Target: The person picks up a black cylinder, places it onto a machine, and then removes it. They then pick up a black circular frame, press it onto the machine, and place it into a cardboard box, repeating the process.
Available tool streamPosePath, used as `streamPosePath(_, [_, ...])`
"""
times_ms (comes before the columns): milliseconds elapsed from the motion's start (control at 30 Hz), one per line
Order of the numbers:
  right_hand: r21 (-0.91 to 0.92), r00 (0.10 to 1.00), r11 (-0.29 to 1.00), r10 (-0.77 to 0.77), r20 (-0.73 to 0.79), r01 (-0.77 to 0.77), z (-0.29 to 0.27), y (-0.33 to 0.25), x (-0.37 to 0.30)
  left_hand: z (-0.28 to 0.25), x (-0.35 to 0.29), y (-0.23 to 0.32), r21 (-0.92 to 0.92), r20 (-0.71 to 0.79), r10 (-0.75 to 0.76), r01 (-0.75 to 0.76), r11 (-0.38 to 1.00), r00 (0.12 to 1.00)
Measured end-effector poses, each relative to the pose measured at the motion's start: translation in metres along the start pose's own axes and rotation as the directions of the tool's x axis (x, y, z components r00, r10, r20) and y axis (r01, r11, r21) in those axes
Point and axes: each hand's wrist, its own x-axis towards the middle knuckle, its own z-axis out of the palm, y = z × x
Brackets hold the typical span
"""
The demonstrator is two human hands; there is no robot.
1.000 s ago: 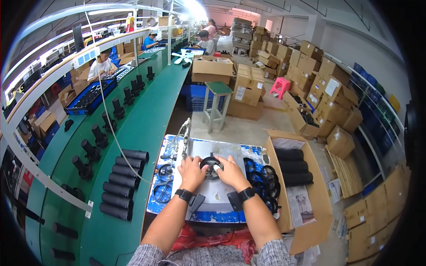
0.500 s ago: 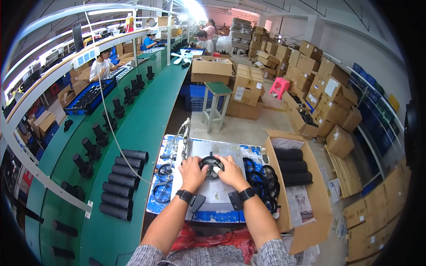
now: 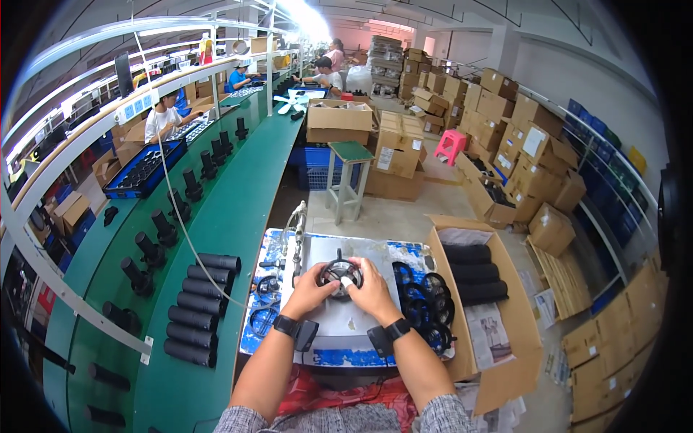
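Note:
A round black spoked ring [image 3: 341, 273] with a short tab at its far side is held over the grey metal plate [image 3: 346, 317] on the workbench. My left hand [image 3: 309, 289] grips its left rim, thumb reaching over the front. Around the right side curl the fingers of my right hand [image 3: 371, 289]; a white covering shows on a digit near the ring's middle. To the right, black rings [image 3: 433, 299] lie in a loose pile. Further black rings [image 3: 266, 289] rest at the bench's left side, by a metal fitting with a hose [image 3: 298, 224].
An open carton [image 3: 462, 346] with black tubes [image 3: 473, 273] stands right of the bench. On the green conveyor [image 3: 238, 216] at left lie several black tubes [image 3: 195, 310]; upright black parts [image 3: 150, 249] line it. A stool [image 3: 351, 155] stands ahead. Co-workers sit along the line.
Both hands have shifted slightly, and the ring has turned so its tab now points away from me. The left hand has moved lower around the rim. My view has shifted a little.

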Motion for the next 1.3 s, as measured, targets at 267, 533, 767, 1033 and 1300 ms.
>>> streamPosePath(267, [0.015, 0.994, 0.994, 0.107, 0.028, -0.108, 0.006, -0.01, -0.002, 0.007, 0.002, -0.016, 0.037, -0.108, 0.074, -0.07, 0.997, 0.991])
streamPosePath(533, [-0.178, 0.984, 0.969, 0.157, -0.087, -0.17, 0.031, -0.005, 0.003, 0.012, 0.008, -0.029, 0.129, -0.18, 0.073, -0.049, 0.99, 0.981])
streamPosePath(767, [-0.257, 0.987, 0.956, 0.156, 0.037, -0.142, 0.023, 0.017, 0.016, 0.024, 0.006, 0.003, 0.384, -0.265, 0.08, 0.029, 0.923, 0.961])
streamPosePath(1033, [-0.286, 0.977, 0.946, 0.189, 0.102, -0.154, 0.019, 0.02, 0.021, 0.025, 0.011, 0.006, 0.397, -0.287, 0.014, 0.106, 0.911, 0.958])
streamPosePath(1300, [-0.31, 0.955, 0.945, 0.186, 0.232, -0.109, 0.009, 0.031, 0.02, 0.03, 0.002, -0.006, 0.626, -0.33, 0.239, 0.022, 0.779, 0.913])
